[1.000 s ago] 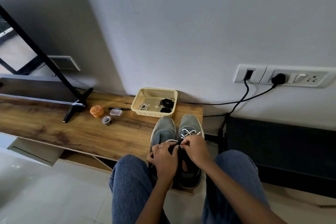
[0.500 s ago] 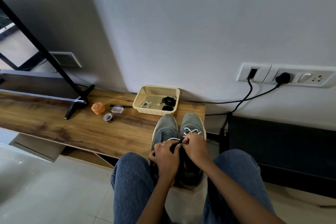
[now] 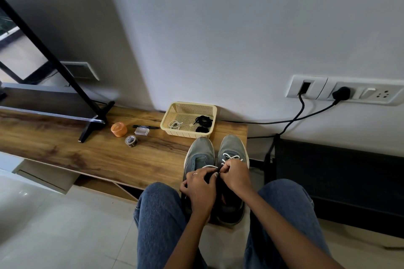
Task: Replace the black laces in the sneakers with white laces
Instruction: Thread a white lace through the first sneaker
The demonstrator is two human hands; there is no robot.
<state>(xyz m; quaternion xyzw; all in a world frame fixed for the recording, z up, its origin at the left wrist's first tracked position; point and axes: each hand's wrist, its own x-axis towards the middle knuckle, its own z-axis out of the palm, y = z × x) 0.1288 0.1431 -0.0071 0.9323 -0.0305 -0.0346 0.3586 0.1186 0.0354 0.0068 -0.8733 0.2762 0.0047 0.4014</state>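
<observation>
Two grey sneakers [image 3: 215, 155] stand side by side on the wooden bench [image 3: 91, 150], between my knees. My left hand [image 3: 200, 189] and right hand [image 3: 236, 176] both pinch one white lace [image 3: 209, 166] at the left sneaker. One basket [image 3: 189, 119] behind holds one white lace bundle and black laces [image 3: 203, 121].

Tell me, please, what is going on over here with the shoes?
A person is relacing grey sneakers on a wooden bench. Both the left hand and the right hand pinch a white lace at the left sneaker. The right sneaker already shows white lacing. Black laces lie in the basket.
</observation>
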